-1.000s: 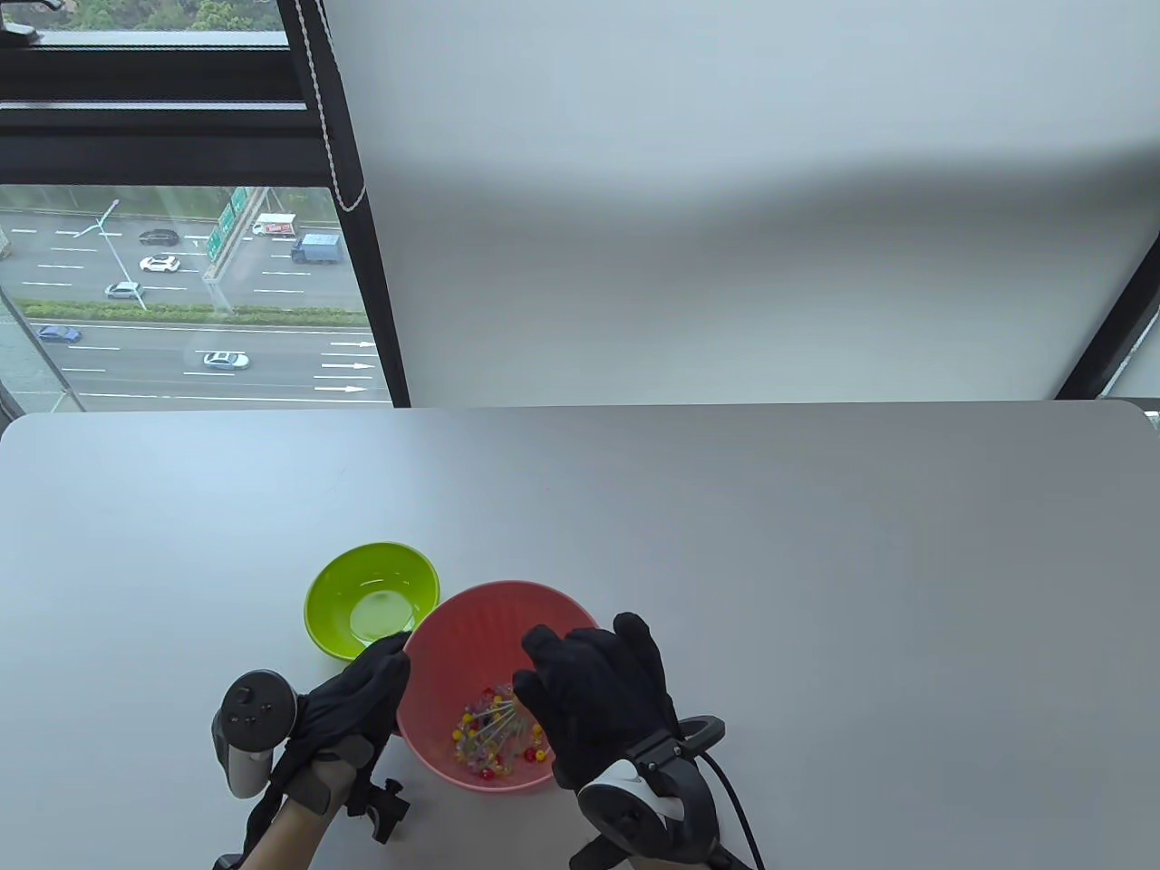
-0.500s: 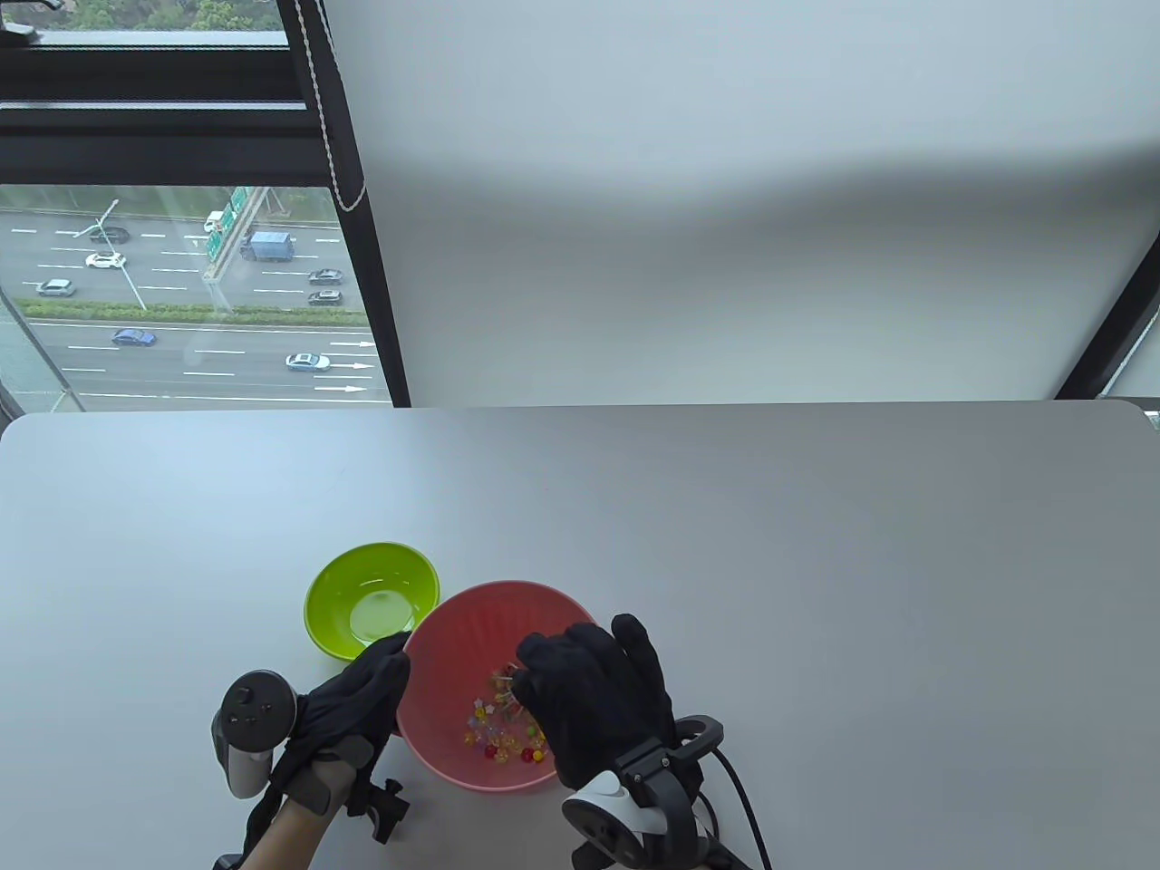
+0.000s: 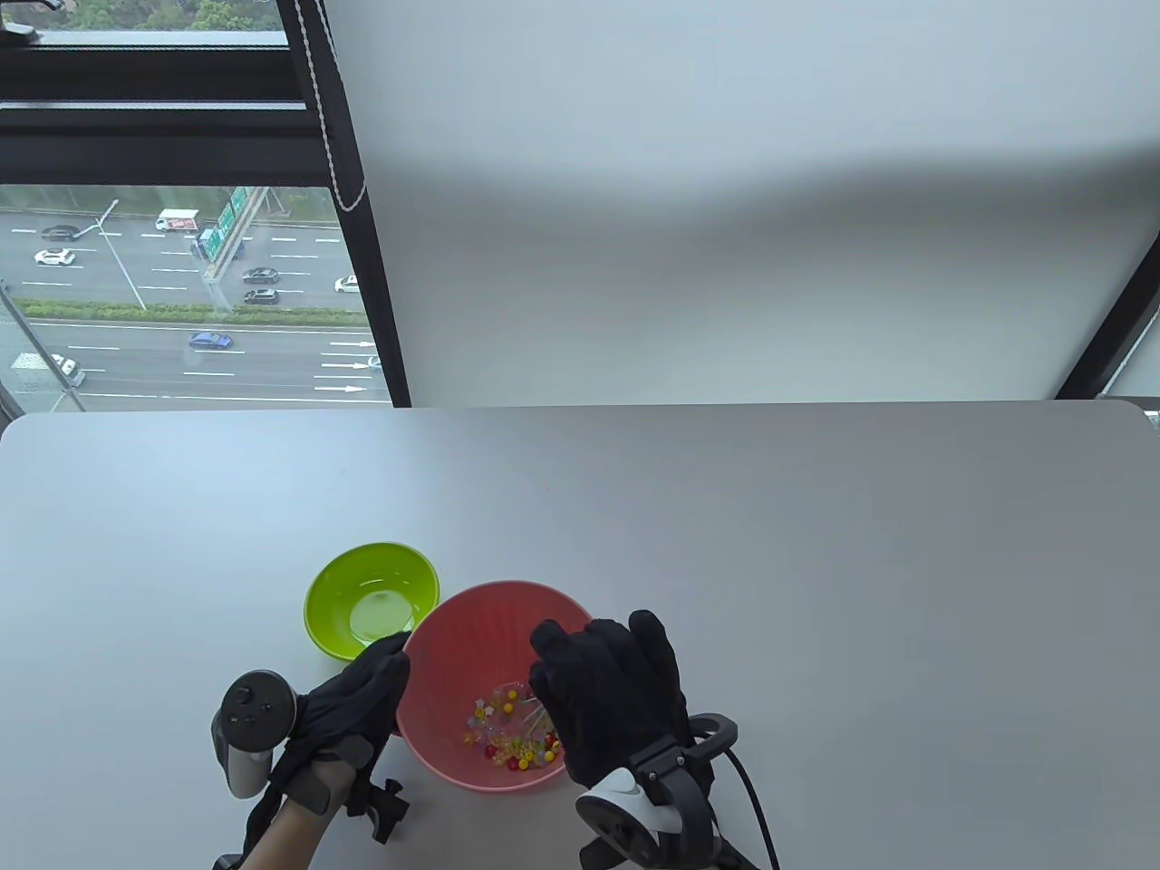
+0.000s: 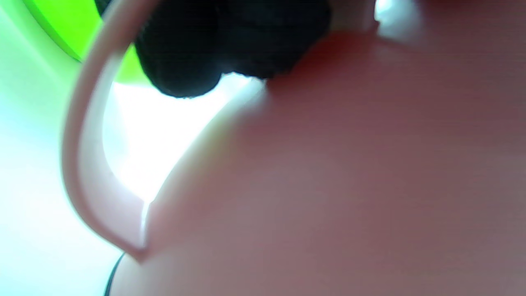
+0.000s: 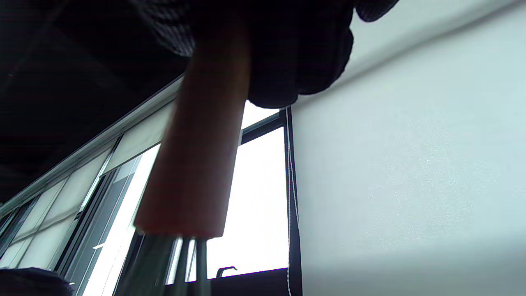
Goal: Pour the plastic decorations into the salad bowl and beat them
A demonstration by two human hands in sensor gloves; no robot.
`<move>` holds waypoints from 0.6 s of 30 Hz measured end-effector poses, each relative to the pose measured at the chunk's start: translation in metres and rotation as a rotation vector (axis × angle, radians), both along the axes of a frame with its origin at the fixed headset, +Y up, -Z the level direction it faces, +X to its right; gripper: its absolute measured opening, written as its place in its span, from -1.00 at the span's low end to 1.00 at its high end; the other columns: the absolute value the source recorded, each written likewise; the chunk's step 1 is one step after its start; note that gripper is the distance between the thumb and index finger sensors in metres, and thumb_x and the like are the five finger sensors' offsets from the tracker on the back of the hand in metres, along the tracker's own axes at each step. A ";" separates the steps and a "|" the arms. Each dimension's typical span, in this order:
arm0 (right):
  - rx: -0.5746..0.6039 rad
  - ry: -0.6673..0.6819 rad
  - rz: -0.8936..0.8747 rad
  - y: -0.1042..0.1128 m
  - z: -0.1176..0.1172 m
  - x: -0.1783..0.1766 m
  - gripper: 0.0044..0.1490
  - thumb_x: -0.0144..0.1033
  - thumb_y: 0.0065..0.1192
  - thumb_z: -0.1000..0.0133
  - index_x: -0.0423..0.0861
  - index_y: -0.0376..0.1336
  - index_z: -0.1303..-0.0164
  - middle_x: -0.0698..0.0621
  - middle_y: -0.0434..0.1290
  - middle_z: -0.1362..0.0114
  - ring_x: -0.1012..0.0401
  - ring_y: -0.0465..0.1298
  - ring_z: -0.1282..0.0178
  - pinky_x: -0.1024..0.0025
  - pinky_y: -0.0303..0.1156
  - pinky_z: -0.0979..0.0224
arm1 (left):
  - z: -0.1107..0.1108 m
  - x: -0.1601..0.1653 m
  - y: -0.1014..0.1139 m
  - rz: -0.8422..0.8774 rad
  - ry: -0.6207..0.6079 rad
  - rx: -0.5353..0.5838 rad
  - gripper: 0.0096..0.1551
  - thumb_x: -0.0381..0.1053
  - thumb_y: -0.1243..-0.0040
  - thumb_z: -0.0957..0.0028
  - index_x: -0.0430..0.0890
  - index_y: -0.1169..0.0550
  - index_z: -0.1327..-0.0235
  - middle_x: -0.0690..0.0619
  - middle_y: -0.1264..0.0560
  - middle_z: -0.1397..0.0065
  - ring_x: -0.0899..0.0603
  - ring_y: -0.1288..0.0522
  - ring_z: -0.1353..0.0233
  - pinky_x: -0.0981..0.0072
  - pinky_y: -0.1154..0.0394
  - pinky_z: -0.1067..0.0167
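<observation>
A pink salad bowl (image 3: 471, 625) stands near the table's front edge with several small coloured plastic decorations (image 3: 507, 734) on its bottom. My right hand (image 3: 607, 698) hangs over the bowl's right side and grips a whisk by its wooden handle (image 5: 197, 164); the wire end (image 3: 530, 716) is down among the decorations. My left hand (image 3: 353, 707) holds the bowl's left rim (image 4: 82, 135), fingers (image 4: 230, 37) curled over it. The emptied lime green bowl (image 3: 372, 598) sits just behind and left of the pink one.
The grey table (image 3: 816, 562) stretches behind and to the right of the bowls. A window (image 3: 181, 290) and a white roller blind (image 3: 725, 199) stand beyond the far edge.
My right hand has swung the whisk around inside the pink bowl, shifting slightly right, and the decorations have been scattered about. The left hand and both bowls have stayed in place.
</observation>
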State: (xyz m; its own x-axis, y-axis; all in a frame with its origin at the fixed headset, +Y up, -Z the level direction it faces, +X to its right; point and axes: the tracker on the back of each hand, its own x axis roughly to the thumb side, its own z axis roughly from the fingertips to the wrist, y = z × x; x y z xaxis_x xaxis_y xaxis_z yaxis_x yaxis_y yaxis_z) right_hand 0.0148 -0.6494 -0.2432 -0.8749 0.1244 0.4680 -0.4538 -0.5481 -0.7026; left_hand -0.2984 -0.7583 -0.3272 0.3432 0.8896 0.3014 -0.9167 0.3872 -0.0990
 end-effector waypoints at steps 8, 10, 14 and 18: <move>-0.087 0.071 -0.079 -0.004 -0.004 -0.003 -0.41 0.18 0.19 -0.23 0.16 0.27 -0.42 0.21 0.61 -0.14 0.14 0.53 -0.27 0.00 0.07 -0.66 | 0.000 0.000 0.000 0.000 0.000 -0.001 -0.15 0.42 0.10 -0.19 -0.26 -0.50 -0.31 0.06 -0.64 0.31 -0.19 -0.63 0.05 -0.20 -0.36 -0.34; -0.102 0.084 -0.066 -0.008 -0.004 -0.009 -0.40 0.19 0.25 -0.19 0.16 0.27 -0.39 0.23 0.61 -0.16 0.15 0.54 -0.28 0.01 0.10 -0.66 | 0.000 0.000 0.000 0.001 0.000 -0.001 -0.15 0.42 0.10 -0.19 -0.26 -0.50 -0.31 0.06 -0.64 0.31 -0.19 -0.63 0.05 -0.20 -0.36 -0.34; -0.066 0.065 -0.013 -0.008 -0.001 -0.015 -0.40 0.18 0.28 -0.18 0.18 0.27 -0.38 0.23 0.60 -0.19 0.16 0.53 -0.31 0.01 0.10 -0.66 | 0.000 0.000 0.000 0.004 -0.002 -0.003 -0.15 0.42 0.09 -0.19 -0.26 -0.49 -0.31 0.05 -0.64 0.31 -0.19 -0.63 0.05 -0.20 -0.36 -0.34; -0.035 0.034 0.041 -0.008 0.000 -0.017 -0.42 0.16 0.28 -0.19 0.18 0.26 -0.38 0.23 0.59 -0.21 0.15 0.52 -0.33 0.00 0.09 -0.66 | 0.000 0.000 0.000 0.002 -0.002 -0.002 -0.15 0.42 0.10 -0.19 -0.26 -0.49 -0.31 0.06 -0.64 0.31 -0.19 -0.63 0.05 -0.20 -0.36 -0.34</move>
State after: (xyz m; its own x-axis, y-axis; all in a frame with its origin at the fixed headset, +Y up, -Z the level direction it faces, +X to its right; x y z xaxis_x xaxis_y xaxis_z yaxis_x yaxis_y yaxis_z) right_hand -0.0021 -0.6578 -0.2432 -0.8635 0.1057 0.4932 -0.4534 -0.5910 -0.6672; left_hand -0.2986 -0.7581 -0.3273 0.3404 0.8910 0.3003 -0.9174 0.3847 -0.1014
